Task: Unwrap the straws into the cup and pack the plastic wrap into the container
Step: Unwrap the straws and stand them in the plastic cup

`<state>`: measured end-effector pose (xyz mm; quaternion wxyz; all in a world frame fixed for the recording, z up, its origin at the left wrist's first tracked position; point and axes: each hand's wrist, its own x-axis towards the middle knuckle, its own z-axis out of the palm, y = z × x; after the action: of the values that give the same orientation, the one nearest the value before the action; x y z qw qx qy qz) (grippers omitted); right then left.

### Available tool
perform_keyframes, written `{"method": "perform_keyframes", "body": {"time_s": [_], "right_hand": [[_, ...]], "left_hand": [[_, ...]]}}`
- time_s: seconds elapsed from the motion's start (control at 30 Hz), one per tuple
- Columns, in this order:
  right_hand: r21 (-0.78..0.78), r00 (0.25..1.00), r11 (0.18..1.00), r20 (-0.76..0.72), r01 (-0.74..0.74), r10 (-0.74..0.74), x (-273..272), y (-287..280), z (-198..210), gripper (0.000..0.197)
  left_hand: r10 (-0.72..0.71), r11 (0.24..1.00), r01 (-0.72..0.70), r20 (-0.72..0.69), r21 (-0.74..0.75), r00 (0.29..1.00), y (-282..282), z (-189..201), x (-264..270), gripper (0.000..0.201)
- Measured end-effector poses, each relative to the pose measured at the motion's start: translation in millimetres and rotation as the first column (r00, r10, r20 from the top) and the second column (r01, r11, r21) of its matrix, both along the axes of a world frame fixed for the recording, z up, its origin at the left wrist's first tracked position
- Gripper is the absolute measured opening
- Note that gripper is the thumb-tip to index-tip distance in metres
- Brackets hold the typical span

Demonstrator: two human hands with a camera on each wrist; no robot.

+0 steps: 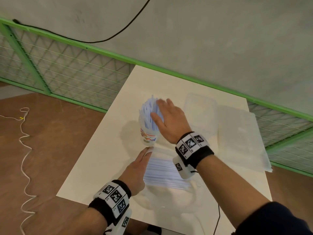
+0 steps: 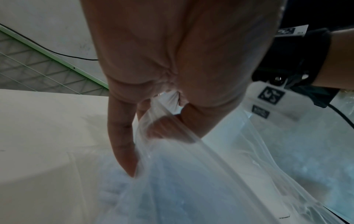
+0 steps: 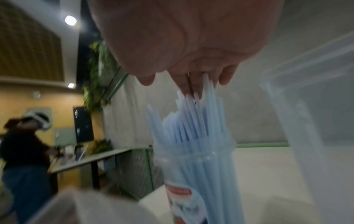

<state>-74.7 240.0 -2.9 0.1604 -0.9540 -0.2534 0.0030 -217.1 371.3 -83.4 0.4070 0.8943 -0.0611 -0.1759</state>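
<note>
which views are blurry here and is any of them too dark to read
Head view: bright, but the right hand over the straws is motion-smeared, and the clear container nearly vanishes against the white table. Left wrist view: dim, left hand shadowed, plastic wrap soft but readable. Right wrist view: blurred throughout, cup label illegible, two ceiling lights flaring.

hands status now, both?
Left hand: pinching the plastic wrap.
Right hand: open, fingers on the tops of the straws in the cup.
</note>
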Motion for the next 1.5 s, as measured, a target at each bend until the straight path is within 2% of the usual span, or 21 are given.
{"method": "perform_keyframes", "body": {"time_s": [0.03,0.13,0.2,0.27,0.37,0.4,0.5,0.57,0.63,0.7,0.77,0.83,0.93,1.0,1.1,1.2,1.3,1.4,1.5], "right_hand": [[-0.035,1.000,0.999,-0.020,-0.021,0.021,-3,0,-4,0.065],[0.127,1.000,0.992,0.030,0.000,-0.004,-3,-1,-5,0.064],[0.182,0.996,0.983,0.082,0.002,-0.018,-1,2,-5,0.065],[0.125,0.993,0.991,0.114,-0.049,0.034,1,8,-6,0.065],[-0.107,0.991,0.989,0.079,-0.101,0.110,3,11,-12,0.063],[-0.128,0.992,0.987,0.064,-0.098,0.107,4,10,-13,0.063],[0.022,0.992,0.997,0.103,-0.074,0.071,-1,7,-4,0.060],[0.159,0.970,0.982,0.234,-0.098,0.059,-11,5,7,0.049],[0.300,0.908,0.921,0.402,-0.250,0.115,-32,2,18,0.036],[0.355,0.852,0.840,0.479,-0.410,0.213,-60,-1,18,0.033],[0.330,0.852,0.826,0.430,-0.457,0.299,-88,-7,4,0.031],[0.279,0.911,0.878,0.255,-0.390,0.324,-109,-16,-24,0.025],[0.050,0.972,0.978,-0.117,-0.201,0.205,-121,-37,-77,0.025],[-0.145,0.970,0.979,-0.216,-0.145,0.112,-128,-51,-107,0.029],[-0.317,0.970,0.939,-0.237,-0.135,0.060,-137,-60,-129,0.038],[-0.317,0.981,0.941,-0.182,-0.122,0.066,-143,-61,-138,0.044],[-0.349,0.990,0.932,-0.134,-0.094,0.050,-144,-60,-142,0.038],[-0.373,0.995,0.927,-0.101,-0.042,0.004,-144,-52,-142,0.035],[-0.377,0.995,0.926,-0.096,-0.017,-0.021,-144,-47,-145,0.040]], "left_hand": [[-0.003,1.000,0.003,-0.003,0.005,1.000,0,-1,0,0.104],[-0.003,1.000,0.003,-0.009,0.016,1.000,0,-1,0,0.104],[-0.003,1.000,0.003,-0.016,0.022,1.000,-1,0,0,0.104],[-0.012,1.000,0.012,-0.016,0.019,1.000,-1,0,0,0.105],[-0.025,0.999,0.025,-0.015,0.027,1.000,-1,0,0,0.105],[-0.024,0.999,0.024,-0.018,0.031,1.000,-1,0,0,0.105],[-0.012,0.999,0.013,-0.028,0.032,1.000,-1,2,0,0.105],[-0.011,1.000,0.012,-0.040,0.027,0.999,-1,1,0,0.106],[-0.014,0.999,0.015,-0.043,0.037,0.999,-1,0,1,0.106],[-0.007,0.999,0.009,-0.043,0.051,0.999,-2,1,3,0.101],[0.011,0.998,-0.007,-0.055,0.068,0.998,-4,0,3,0.093],[0.001,1.000,0.000,-0.061,0.024,0.998,-5,-2,3,0.091],[-0.059,0.998,0.058,-0.016,-0.039,0.998,-8,-6,4,0.102],[-0.060,0.998,0.060,-0.002,-0.035,0.998,-12,-4,4,0.103],[-0.065,0.997,0.066,0.017,-0.049,0.998,-22,0,3,0.102],[-0.074,0.996,0.075,0.021,-0.051,0.997,-26,0,3,0.101],[-0.063,0.997,0.065,0.040,-0.049,0.997,-25,3,1,0.095],[-0.046,0.999,0.046,0.050,0.011,0.998,-22,8,-1,0.092],[-0.044,0.987,0.037,0.039,0.159,0.998,-19,11,-3,0.098]]}}
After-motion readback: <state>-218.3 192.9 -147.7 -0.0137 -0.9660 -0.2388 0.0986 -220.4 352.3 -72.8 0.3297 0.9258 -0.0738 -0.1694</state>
